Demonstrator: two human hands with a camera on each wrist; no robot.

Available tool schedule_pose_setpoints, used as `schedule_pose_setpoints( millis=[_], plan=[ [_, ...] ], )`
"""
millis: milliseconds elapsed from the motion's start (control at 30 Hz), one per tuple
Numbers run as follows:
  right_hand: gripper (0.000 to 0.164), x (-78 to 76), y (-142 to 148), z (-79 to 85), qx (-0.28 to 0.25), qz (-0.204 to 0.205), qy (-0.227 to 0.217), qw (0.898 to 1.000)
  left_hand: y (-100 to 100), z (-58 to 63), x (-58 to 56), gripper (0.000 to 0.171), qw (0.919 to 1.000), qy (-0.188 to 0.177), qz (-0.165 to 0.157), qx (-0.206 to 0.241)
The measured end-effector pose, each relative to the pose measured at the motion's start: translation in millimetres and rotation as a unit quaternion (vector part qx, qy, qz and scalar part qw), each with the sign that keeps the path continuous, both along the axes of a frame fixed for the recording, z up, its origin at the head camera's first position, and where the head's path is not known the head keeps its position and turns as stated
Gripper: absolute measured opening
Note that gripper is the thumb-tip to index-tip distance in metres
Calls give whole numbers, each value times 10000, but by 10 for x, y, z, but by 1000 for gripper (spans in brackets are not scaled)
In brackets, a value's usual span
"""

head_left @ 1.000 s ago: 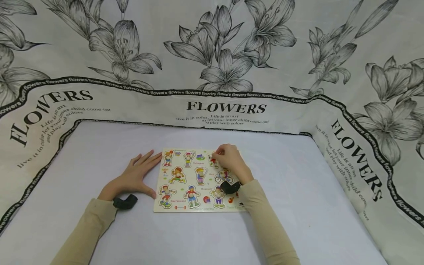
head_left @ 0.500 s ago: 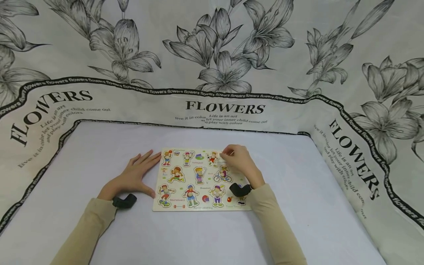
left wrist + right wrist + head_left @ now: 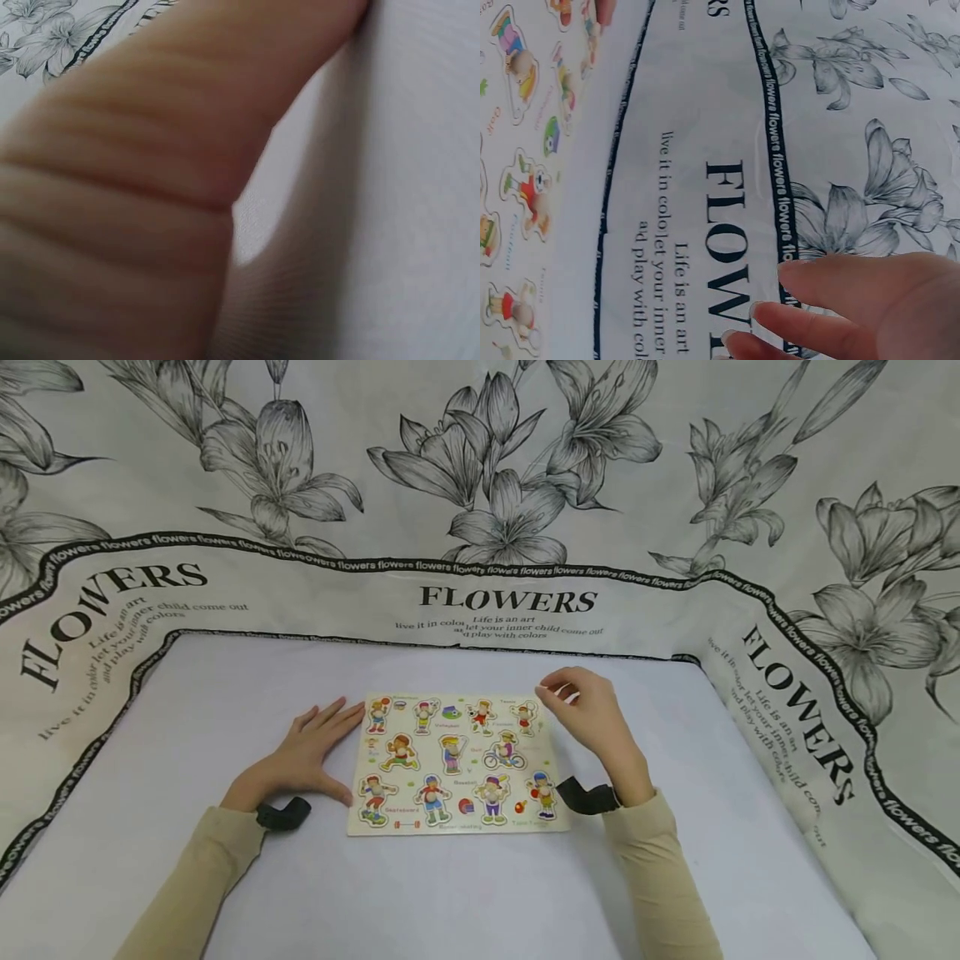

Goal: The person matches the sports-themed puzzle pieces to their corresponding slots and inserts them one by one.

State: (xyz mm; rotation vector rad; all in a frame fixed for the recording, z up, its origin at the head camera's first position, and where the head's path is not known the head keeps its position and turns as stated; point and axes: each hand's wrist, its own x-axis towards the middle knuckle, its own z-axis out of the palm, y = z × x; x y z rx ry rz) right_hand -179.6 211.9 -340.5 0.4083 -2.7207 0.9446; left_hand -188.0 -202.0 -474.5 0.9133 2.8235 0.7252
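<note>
A cream puzzle board (image 3: 427,758) with several cartoon sports figures, each in its own cutout, lies flat on the white table. My left hand (image 3: 303,758) rests at its left edge, fingers spread and thumb by the lower left side. The left wrist view is mostly filled by skin (image 3: 142,142) close to the white cloth. Just off the board's top right corner hovers my right hand (image 3: 592,706), near the tennis figure (image 3: 523,718). Its fingers (image 3: 817,326) are loosely bent and hold nothing in the right wrist view.
White cloth (image 3: 450,893) covers the table on all sides of the board. Behind and at both sides rises a floral curtain (image 3: 510,602) with black lettering. A black wrist camera (image 3: 283,815) sits on the left wrist, another black wrist camera (image 3: 587,796) on the right.
My right hand has moved right from over the football figure, past the tennis figure, to beyond the corner. The right-hand figures it covered now show. The left hand stays put.
</note>
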Motion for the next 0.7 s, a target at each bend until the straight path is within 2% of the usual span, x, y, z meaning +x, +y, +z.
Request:
schedule_pose_setpoints(
  millis=[200, 400, 567, 700],
  plan=[
    [15, 137, 82, 172, -52, -59, 713, 9974, -65, 28, 46, 139, 10000, -53, -42, -53],
    [16, 221, 191, 297, -138, -80, 1610, 9868, -132, 69, 38, 136, 9998, -155, -93, -33],
    [27, 281, 358, 288, -127, -128, 2115, 9772, -153, 99, 28, 130, 9993, -334, -127, -125],
    [39, 313, 492, 211, -98, -183, 2194, 9754, -179, 176, 64, 121, 9986, -501, -52, -168]
  ],
)
